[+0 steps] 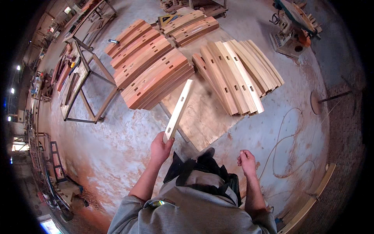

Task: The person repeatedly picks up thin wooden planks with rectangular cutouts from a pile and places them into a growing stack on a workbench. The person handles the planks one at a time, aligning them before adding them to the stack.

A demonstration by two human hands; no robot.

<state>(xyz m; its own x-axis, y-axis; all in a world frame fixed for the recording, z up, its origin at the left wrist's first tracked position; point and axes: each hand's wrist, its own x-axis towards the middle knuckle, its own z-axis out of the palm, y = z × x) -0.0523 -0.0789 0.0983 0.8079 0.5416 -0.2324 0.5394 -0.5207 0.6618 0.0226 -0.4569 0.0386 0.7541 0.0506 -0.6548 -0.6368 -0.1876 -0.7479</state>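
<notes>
Though grip partly hidden, left hand (160, 147) fingers round pale slat (178, 110); right hand (247, 161) curled, contents unclear.

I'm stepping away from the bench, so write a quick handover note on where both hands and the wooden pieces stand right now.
Left hand: grip closed on the lower end of one pale slotted slat, held tilted over the board.
Right hand: loosely curled, holding nothing, off to the side above the floor.
Pieces: reddish slotted slats stacked at left on the plywood board, pale slats fanned at right, a smaller stack behind.
Done: those stacks are laid out.
Left: the held slat is not yet set down on any stack.
</notes>
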